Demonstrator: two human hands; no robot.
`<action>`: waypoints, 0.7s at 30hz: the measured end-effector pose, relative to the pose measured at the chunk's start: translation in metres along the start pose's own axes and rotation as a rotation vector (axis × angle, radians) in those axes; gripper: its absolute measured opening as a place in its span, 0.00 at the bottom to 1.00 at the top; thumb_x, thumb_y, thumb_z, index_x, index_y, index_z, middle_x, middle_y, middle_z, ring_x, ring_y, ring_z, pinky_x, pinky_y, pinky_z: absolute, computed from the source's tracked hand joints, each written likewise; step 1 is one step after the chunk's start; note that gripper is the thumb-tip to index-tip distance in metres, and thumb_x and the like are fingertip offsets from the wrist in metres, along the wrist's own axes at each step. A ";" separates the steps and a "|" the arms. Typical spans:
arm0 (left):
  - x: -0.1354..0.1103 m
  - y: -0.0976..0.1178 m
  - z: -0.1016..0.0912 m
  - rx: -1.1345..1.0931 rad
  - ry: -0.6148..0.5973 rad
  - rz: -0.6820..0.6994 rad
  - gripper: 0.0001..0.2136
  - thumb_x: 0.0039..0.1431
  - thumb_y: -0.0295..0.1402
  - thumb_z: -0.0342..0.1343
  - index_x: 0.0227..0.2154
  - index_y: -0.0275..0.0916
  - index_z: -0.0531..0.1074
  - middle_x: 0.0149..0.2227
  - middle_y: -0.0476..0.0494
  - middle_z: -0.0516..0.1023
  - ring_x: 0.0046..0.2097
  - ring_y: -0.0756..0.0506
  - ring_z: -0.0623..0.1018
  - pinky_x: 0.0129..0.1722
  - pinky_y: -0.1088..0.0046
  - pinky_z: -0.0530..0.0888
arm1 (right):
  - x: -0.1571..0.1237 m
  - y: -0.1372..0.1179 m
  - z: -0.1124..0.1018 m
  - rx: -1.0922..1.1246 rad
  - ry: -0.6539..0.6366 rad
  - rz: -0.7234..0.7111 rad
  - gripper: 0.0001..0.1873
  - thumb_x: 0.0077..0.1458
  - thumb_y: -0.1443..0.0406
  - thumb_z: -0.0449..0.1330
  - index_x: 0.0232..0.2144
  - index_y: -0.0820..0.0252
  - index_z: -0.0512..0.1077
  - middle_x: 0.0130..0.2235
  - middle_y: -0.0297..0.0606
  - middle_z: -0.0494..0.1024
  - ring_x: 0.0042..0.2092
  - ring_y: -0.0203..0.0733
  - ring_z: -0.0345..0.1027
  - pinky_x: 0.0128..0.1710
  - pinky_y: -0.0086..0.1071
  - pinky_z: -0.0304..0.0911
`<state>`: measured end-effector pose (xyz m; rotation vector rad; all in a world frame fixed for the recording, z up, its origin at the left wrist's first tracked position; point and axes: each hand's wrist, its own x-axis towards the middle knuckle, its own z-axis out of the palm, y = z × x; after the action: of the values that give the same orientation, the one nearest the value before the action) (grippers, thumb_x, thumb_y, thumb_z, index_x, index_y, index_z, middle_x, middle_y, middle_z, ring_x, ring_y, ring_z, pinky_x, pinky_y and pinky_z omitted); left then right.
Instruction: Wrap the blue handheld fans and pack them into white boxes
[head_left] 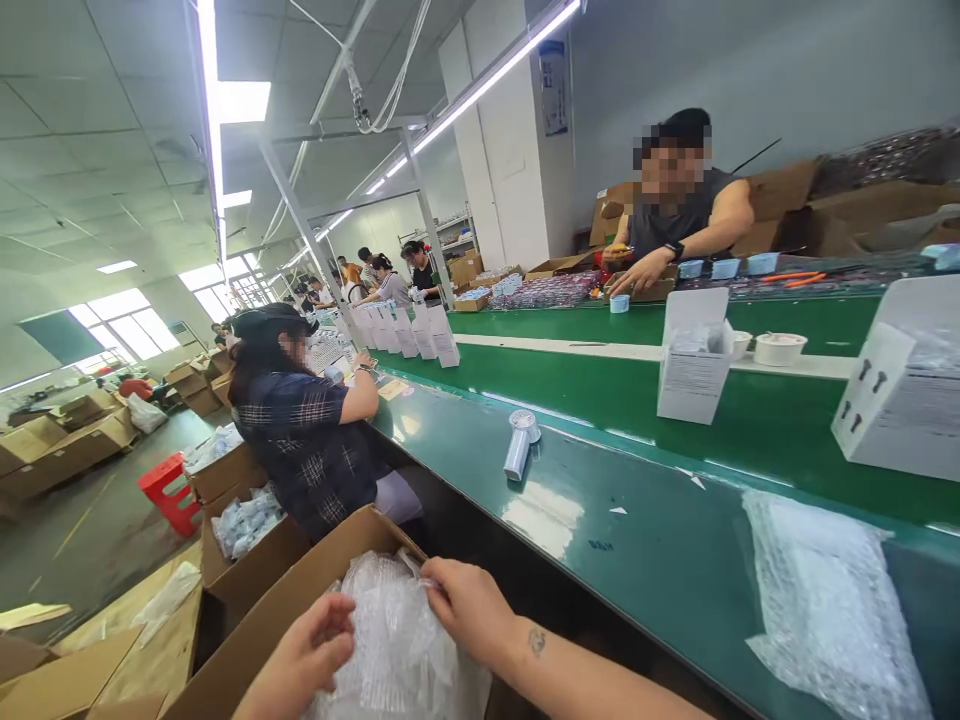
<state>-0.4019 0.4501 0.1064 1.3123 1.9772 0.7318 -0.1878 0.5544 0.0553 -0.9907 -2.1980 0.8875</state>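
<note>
A cardboard box [262,612] in front of me holds a heap of clear plastic bubble bags [397,630]. My right hand [469,605] is at the box's far right edge, with thumb and fingers pinched on the edge of a clear plastic bag. On the left side of the heap, my left hand [307,650] hovers with its fingers loosely curled and apart from the thumb, nothing in them. Its lower part runs out of the picture. Flat on the table to the right lies another stack of bubble bags [832,590].
A light-blue handheld device [519,445] lies on the green table [450,440]. White open cartons [694,370] stand on the green conveyor belt [600,385], with a larger white carton [900,390] at right. A co-worker [300,420] sits at left; another person [686,200] works across the belt.
</note>
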 end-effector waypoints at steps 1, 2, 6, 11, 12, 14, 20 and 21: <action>0.001 0.008 0.015 0.013 0.018 0.055 0.23 0.43 0.43 0.65 0.43 0.40 0.73 0.37 0.44 0.76 0.37 0.43 0.75 0.27 0.72 0.71 | 0.001 -0.002 0.000 0.002 -0.014 -0.022 0.14 0.55 0.69 0.52 0.41 0.57 0.75 0.40 0.38 0.80 0.42 0.43 0.74 0.41 0.30 0.61; 0.002 0.016 0.030 0.036 0.041 0.111 0.22 0.42 0.41 0.65 0.42 0.41 0.72 0.35 0.45 0.76 0.36 0.44 0.75 0.29 0.73 0.71 | 0.002 -0.004 0.000 0.017 -0.024 -0.042 0.15 0.54 0.69 0.52 0.41 0.56 0.75 0.40 0.38 0.80 0.43 0.42 0.74 0.41 0.30 0.61; 0.010 0.041 0.071 0.077 0.112 0.185 0.10 0.52 0.40 0.55 0.30 0.39 0.73 0.25 0.49 0.72 0.31 0.46 0.72 0.33 0.71 0.69 | 0.006 -0.003 -0.021 0.162 -0.032 -0.106 0.18 0.50 0.73 0.53 0.41 0.57 0.75 0.40 0.35 0.80 0.42 0.40 0.73 0.42 0.28 0.62; 0.019 0.048 0.089 0.019 0.303 0.179 0.20 0.50 0.43 0.56 0.45 0.40 0.73 0.38 0.42 0.77 0.37 0.43 0.75 0.31 0.71 0.72 | 0.013 -0.004 -0.052 0.214 -0.090 -0.211 0.16 0.51 0.73 0.53 0.40 0.57 0.75 0.39 0.35 0.80 0.41 0.39 0.73 0.42 0.29 0.63; 0.021 0.047 0.093 0.049 0.306 0.204 0.20 0.50 0.42 0.56 0.46 0.40 0.73 0.39 0.41 0.78 0.37 0.42 0.76 0.30 0.70 0.72 | 0.015 -0.005 -0.054 0.195 -0.112 -0.231 0.16 0.52 0.72 0.53 0.40 0.56 0.75 0.39 0.35 0.80 0.41 0.40 0.73 0.42 0.29 0.63; 0.024 0.042 0.103 0.130 0.333 0.274 0.20 0.51 0.40 0.55 0.47 0.42 0.73 0.41 0.40 0.78 0.39 0.40 0.77 0.33 0.68 0.74 | 0.018 -0.008 -0.053 0.150 -0.121 -0.233 0.16 0.53 0.71 0.53 0.41 0.56 0.75 0.41 0.35 0.80 0.43 0.41 0.73 0.43 0.30 0.63; 0.032 0.021 0.104 0.392 0.620 0.352 0.19 0.62 0.36 0.44 0.53 0.40 0.69 0.49 0.35 0.76 0.48 0.37 0.77 0.44 0.61 0.74 | 0.030 -0.007 -0.039 0.034 -0.082 -0.172 0.18 0.52 0.71 0.54 0.46 0.56 0.72 0.44 0.38 0.80 0.46 0.45 0.73 0.45 0.33 0.63; 0.032 0.018 0.101 0.436 0.626 0.359 0.19 0.62 0.36 0.44 0.52 0.39 0.70 0.48 0.35 0.77 0.47 0.37 0.78 0.44 0.61 0.74 | 0.032 -0.008 -0.037 0.032 -0.068 -0.154 0.18 0.52 0.71 0.54 0.46 0.56 0.72 0.43 0.38 0.80 0.44 0.45 0.73 0.44 0.33 0.63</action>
<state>-0.3231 0.4964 0.0488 1.9034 2.5238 1.0100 -0.1828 0.5880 0.0910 -0.7745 -2.2751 0.8939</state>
